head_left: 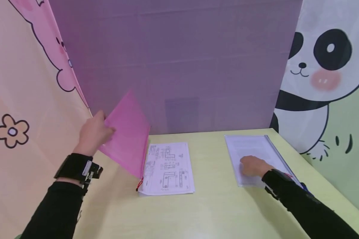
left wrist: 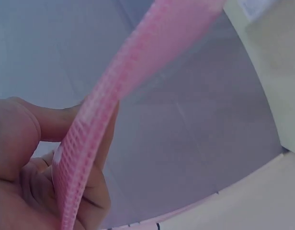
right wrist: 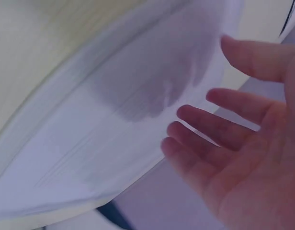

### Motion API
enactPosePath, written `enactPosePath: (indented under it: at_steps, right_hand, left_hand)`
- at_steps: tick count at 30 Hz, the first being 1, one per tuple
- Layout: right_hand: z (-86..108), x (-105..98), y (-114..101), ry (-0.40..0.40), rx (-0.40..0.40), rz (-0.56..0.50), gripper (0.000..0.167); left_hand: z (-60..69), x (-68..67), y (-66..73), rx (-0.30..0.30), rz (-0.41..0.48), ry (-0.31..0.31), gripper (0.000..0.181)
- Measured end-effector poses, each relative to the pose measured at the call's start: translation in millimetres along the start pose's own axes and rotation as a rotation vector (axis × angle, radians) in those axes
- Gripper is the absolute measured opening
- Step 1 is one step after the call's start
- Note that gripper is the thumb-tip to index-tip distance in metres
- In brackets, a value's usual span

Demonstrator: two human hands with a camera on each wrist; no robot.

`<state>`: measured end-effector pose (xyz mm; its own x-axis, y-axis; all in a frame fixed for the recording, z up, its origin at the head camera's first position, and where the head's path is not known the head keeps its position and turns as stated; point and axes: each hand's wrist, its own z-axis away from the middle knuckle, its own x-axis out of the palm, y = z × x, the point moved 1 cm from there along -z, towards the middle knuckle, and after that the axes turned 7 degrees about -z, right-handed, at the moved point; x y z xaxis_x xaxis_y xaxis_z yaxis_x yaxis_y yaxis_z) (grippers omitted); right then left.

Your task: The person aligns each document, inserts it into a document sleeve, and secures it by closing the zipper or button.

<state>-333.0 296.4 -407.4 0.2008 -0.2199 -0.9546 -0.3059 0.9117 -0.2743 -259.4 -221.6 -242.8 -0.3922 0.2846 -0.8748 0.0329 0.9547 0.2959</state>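
Note:
A pink mesh zipper pouch (head_left: 128,132) is pinched by its edge between the thumb and fingers of my left hand (head_left: 95,132). It is tilted up off the table, its lower corner with a red pull cord (head_left: 140,184) beside the papers. The left wrist view shows the thumb on one side of the pink mesh (left wrist: 97,110) and fingers on the other. My right hand (head_left: 254,166) is over a clear document sleeve (head_left: 245,146) with white sheets inside. In the right wrist view its fingers (right wrist: 205,163) are loosely extended, with nothing in them.
A stack of papers with technical drawings (head_left: 170,169) lies mid-table. The pale wooden table (head_left: 209,212) ends at a purple backdrop (head_left: 179,66). Printed cloth walls stand at left and right, one with a panda (head_left: 326,76).

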Motion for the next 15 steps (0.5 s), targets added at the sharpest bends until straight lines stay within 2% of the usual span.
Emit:
enactPosePath:
  at_steps: [4, 7, 11, 15]
  right_hand:
    - [-10.7, 16.7, -37.9, 0.098, -0.118, -0.069, 0.033]
    - [-15.6, 25.5, -67.6, 0.140, -0.207, -0.204, 0.038]
    - [-24.5, 33.9, -102.1, 0.145, -0.201, -0.473, 0.048]
    - [-32.6, 40.3, -129.8, 0.117, -0.168, -0.814, 0.058]
  left_hand:
    - [-1.4, -0.4, 14.5, 0.004, 0.076, 0.017, 0.051]
    - [-2.0, 3.7, 21.4, -0.009, 0.163, 0.019, 0.051]
    - [-1.6, 12.2, 32.8, -0.017, 0.229, 0.031, 0.051]
    - [0.9, 25.3, 46.4, -0.027, 0.277, 0.034, 0.051]
